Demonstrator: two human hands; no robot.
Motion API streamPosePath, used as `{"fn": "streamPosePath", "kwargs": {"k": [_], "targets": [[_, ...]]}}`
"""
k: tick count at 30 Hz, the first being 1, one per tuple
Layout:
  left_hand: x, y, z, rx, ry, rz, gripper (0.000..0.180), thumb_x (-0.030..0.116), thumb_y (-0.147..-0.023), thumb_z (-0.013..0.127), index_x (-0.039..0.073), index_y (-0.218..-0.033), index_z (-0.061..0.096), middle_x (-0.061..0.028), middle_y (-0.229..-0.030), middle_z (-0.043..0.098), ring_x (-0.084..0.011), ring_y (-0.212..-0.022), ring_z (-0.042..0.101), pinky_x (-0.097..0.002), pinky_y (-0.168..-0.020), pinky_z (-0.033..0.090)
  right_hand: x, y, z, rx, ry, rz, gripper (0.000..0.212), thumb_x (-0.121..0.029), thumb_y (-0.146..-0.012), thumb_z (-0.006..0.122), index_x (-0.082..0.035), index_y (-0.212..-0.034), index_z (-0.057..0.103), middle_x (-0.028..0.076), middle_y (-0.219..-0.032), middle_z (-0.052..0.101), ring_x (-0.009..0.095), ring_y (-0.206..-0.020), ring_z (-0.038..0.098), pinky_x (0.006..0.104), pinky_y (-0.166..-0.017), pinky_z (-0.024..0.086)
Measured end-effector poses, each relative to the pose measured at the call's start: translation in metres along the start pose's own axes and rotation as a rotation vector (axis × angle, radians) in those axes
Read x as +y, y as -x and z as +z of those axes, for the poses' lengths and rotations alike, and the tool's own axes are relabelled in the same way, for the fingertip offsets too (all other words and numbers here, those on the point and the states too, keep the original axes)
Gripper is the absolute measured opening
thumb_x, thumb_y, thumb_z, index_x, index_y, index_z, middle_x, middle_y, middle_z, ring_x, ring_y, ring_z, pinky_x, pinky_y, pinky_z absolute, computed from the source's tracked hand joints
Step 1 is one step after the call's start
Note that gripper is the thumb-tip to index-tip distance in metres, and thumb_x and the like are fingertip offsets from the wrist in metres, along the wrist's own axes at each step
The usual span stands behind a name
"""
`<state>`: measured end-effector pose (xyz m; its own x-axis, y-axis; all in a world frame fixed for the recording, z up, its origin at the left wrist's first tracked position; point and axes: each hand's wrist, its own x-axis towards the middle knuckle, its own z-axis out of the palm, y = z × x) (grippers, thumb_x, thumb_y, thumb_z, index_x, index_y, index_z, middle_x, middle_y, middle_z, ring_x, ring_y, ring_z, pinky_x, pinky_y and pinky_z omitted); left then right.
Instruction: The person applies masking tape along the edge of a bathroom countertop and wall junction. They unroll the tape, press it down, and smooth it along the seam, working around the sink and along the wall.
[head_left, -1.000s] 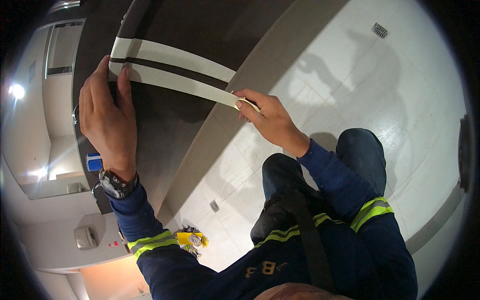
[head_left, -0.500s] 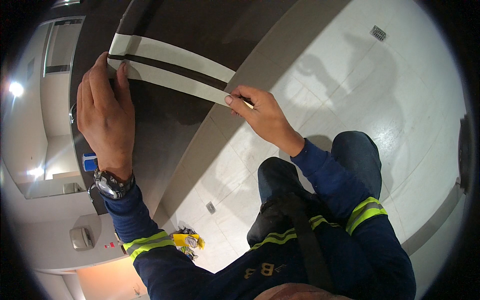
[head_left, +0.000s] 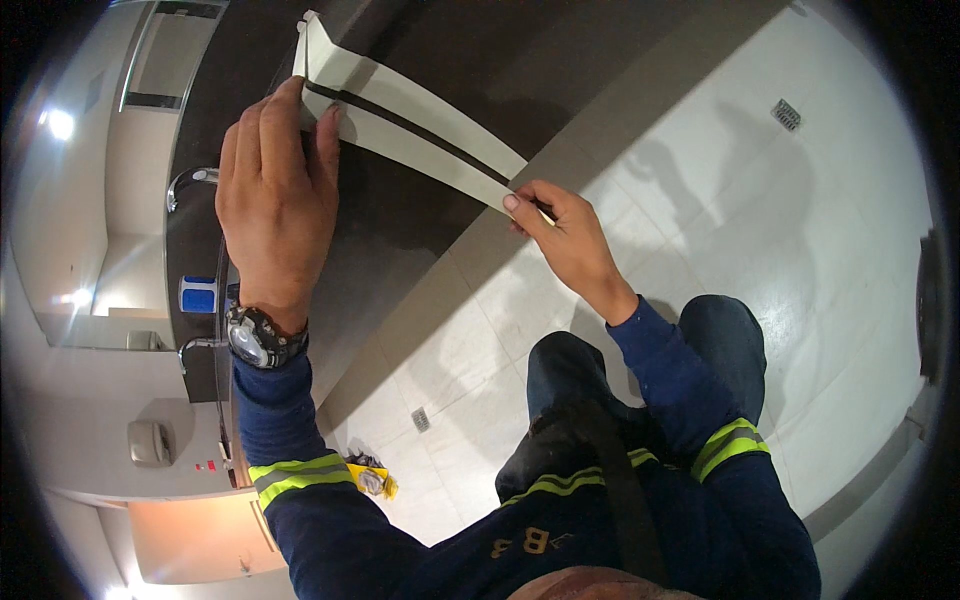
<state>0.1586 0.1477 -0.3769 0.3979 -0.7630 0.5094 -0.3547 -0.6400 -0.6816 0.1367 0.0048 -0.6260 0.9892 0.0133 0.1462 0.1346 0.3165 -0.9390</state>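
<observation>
Two long pale, flat strips lie side by side along a dark counter (head_left: 390, 220), a narrow dark gap between them. My left hand (head_left: 275, 200), wearing a wristwatch (head_left: 262, 338), grips the left end of the lower pale strip (head_left: 420, 150), fingertips over its edge and thumb on its face. Between thumb and fingers, my right hand (head_left: 568, 235) pinches the same strip's right end, close to the counter's front edge. The upper strip (head_left: 420, 95) is held by neither hand. At its left end a pale flap stands bent up.
Two metal taps (head_left: 190, 180) and a blue-and-white box (head_left: 197, 295) are on the left, by a mirror. A wall dispenser (head_left: 150, 443) hangs lower left. Below, a yellow item (head_left: 375, 480) lies on the tiled floor (head_left: 480, 400), which has two drain grates.
The whole view has shifted, bringing the hands and strips to the right in the picture. More of the strips' left ends and the taps now shows. Both hands keep their hold.
</observation>
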Motion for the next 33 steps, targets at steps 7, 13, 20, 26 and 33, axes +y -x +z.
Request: {"fn": "streamPosePath", "kwargs": {"k": [7, 13, 20, 26, 33], "targets": [[0.001, -0.001, 0.000, -0.018, 0.018, -0.020, 0.033, 0.015, -0.094, 0.076, 0.003, -0.122, 0.065, -0.0129, -0.111, 0.071, -0.0290, -0.098, 0.068, -0.0386, -0.083, 0.057, 0.005, -0.004, 0.002, 0.010, 0.023, -0.075, 0.041, -0.036, -0.104, 0.062, 0.003, -0.102, 0.071, 0.011, -0.081, 0.070, 0.018, -0.077, 0.065, 0.0320, -0.072, 0.050], [-0.001, 0.005, 0.001, -0.027, 0.031, 0.011, 0.039, 0.010, -0.095, 0.072, 0.002, -0.133, 0.061, -0.0156, -0.116, 0.070, -0.0315, -0.105, 0.068, -0.0399, -0.088, 0.057, 0.006, -0.004, 0.003, -0.005, 0.005, -0.057, 0.042, -0.037, -0.104, 0.063, 0.004, -0.107, 0.072, 0.013, -0.086, 0.072, 0.019, -0.080, 0.067, 0.0326, -0.074, 0.051], [-0.001, 0.007, 0.000, -0.063, 0.002, -0.015, 0.041, 0.021, -0.099, 0.071, 0.001, -0.133, 0.061, -0.0167, -0.116, 0.070, -0.0320, -0.105, 0.068, -0.0414, -0.088, 0.056, 0.005, -0.002, 0.003, -0.002, 0.028, -0.048, 0.036, -0.031, -0.104, 0.066, 0.005, -0.107, 0.069, 0.007, -0.088, 0.069, 0.014, -0.085, 0.068, 0.0270, -0.077, 0.053], [0.006, 0.008, 0.006, -0.017, -0.039, -0.035, 0.056, 0.042, -0.094, 0.076, 0.003, -0.131, 0.063, -0.0160, -0.114, 0.071, -0.0296, -0.104, 0.069, -0.0384, -0.085, 0.057, 0.005, -0.001, 0.002, -0.003, 0.013, -0.053, 0.038, -0.035, -0.104, 0.064, 0.002, -0.105, 0.072, 0.013, -0.086, 0.071, 0.018, -0.077, 0.065, 0.0335, -0.072, 0.050], [0.011, 0.006, 0.004, -0.033, -0.070, -0.088, 0.059, 0.048, -0.091, 0.078, 0.005, -0.130, 0.065, -0.0130, -0.114, 0.072, -0.0281, -0.104, 0.070, -0.0384, -0.084, 0.058, 0.006, -0.002, -0.002, -0.010, -0.010, -0.030, 0.034, -0.029, -0.104, 0.066, 0.005, -0.099, 0.069, 0.006, -0.081, 0.065, 0.011, -0.080, 0.065, 0.0264, -0.074, 0.052]]}}
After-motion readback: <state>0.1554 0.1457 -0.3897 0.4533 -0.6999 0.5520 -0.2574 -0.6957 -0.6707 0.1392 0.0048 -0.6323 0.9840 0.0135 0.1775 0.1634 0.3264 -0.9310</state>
